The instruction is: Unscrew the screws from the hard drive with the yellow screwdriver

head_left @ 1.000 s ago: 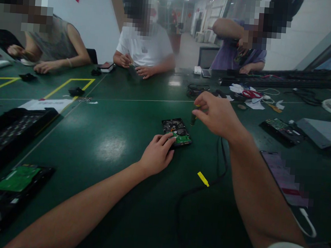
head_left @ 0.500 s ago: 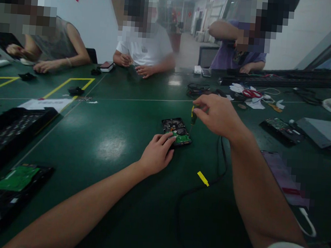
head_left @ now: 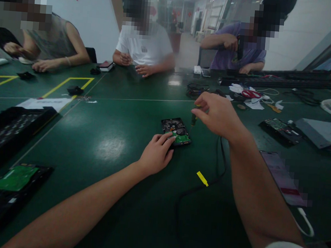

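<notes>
A small hard drive (head_left: 172, 123) lies on the green table, its green circuit board (head_left: 183, 138) facing up. My left hand (head_left: 157, 154) holds it at the near left edge, fingertips on the board and the thumb by the near side. To the right of the drive, my right hand (head_left: 216, 112) is closed around the handle of a screwdriver (head_left: 193, 119). The screwdriver stands upright, its thin shaft pointing down beside the drive's right edge. Whether its tip touches the drive, I cannot tell.
Larger hard drives lie at the near left (head_left: 14, 181) and right (head_left: 281, 131). A black cable (head_left: 180, 201) with a yellow tag (head_left: 202, 178) runs before me. A phone (head_left: 283, 179) lies under my right forearm's side. Three people sit opposite; a black casing (head_left: 12, 135) is at left.
The screwdriver's handle has turned a little in my right hand, its yellow part less visible. My left hand and the drive stay put. The person at right has lowered a raised forearm.
</notes>
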Tool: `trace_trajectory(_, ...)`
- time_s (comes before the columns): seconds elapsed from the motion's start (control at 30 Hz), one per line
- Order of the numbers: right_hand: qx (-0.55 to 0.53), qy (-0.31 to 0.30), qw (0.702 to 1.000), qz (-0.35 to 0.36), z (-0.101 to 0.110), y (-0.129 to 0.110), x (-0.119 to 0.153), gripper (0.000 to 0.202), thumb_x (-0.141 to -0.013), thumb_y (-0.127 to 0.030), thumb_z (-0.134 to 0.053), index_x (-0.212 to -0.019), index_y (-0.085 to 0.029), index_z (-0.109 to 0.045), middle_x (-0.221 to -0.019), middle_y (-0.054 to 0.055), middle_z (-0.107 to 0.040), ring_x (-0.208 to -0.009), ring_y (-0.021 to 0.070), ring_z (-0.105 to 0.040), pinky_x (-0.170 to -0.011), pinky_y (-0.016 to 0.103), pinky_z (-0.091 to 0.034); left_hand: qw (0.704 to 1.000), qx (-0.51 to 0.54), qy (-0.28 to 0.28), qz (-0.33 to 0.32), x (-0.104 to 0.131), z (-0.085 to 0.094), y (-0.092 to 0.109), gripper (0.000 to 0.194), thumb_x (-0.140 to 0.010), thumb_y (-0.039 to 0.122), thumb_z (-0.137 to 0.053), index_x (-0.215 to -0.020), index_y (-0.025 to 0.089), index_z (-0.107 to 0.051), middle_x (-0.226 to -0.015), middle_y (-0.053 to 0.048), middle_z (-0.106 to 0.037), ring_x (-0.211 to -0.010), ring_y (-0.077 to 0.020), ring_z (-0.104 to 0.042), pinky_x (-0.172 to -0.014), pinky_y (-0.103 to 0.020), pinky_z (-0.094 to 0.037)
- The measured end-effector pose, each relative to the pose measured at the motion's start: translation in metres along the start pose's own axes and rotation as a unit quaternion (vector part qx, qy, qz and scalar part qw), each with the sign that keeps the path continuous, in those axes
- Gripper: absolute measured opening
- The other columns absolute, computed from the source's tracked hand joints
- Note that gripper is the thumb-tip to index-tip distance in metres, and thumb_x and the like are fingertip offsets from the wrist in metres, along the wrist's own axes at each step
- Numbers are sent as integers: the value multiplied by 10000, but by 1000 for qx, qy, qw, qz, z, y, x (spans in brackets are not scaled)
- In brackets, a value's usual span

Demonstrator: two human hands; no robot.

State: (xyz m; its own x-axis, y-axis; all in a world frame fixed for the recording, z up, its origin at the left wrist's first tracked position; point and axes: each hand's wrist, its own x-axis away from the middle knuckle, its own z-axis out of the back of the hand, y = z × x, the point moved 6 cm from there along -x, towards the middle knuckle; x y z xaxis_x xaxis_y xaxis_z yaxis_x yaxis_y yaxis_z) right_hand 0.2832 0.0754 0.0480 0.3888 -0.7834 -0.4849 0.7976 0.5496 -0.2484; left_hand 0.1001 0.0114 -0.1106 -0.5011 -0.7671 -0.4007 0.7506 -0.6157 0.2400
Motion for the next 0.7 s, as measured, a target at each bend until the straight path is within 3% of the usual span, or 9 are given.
trace_trajectory(0.2,23,-7,1000,7,-1,0,0,145,-881,-188,-639,-1014,-196,-696,-1025,129,-745,-962,326,-677,-899,457,-490,1000,-2,0,-3,0,0,0,484,-1018,285,-539,-1486,162,-525,-1539,-141,-542,-1326,-341,-510,-1138,-543,-492)
trace_trajectory(0.43,-6,15,1000,-8,0,0,0,156,-863,-218,-691,-1015,-196,-663,-990,104,-749,-921,306,-689,-826,414,-486,1000,-1,-3,0,0,0,1,486,-1018,285,-539,-1488,161,-522,-1541,-146,-538,-1329,-344,-509,-1139,-544,-491)
trace_trajectory(0.57,11,6,1000,7,0,-3,0,124,-894,-260,-674,-1001,-197,-675,-995,104,-754,-939,309,-686,-850,421,-472,1000,-2,-4,0,0,-1,0,487,-1023,293,-533,-1495,173,-520,-1545,-139,-535,-1332,-343,-506,-1137,-547,-492)
trace_trajectory(0.7,24,-2,1000,13,0,-3,0,131,-883,-203,-644,-1007,-196,-688,-1008,109,-752,-942,310,-678,-884,435,-464,1000,-1,-7,5,0,0,0,491,-1024,294,-533,-1497,164,-521,-1549,-138,-532,-1337,-343,-498,-1136,-539,-494)
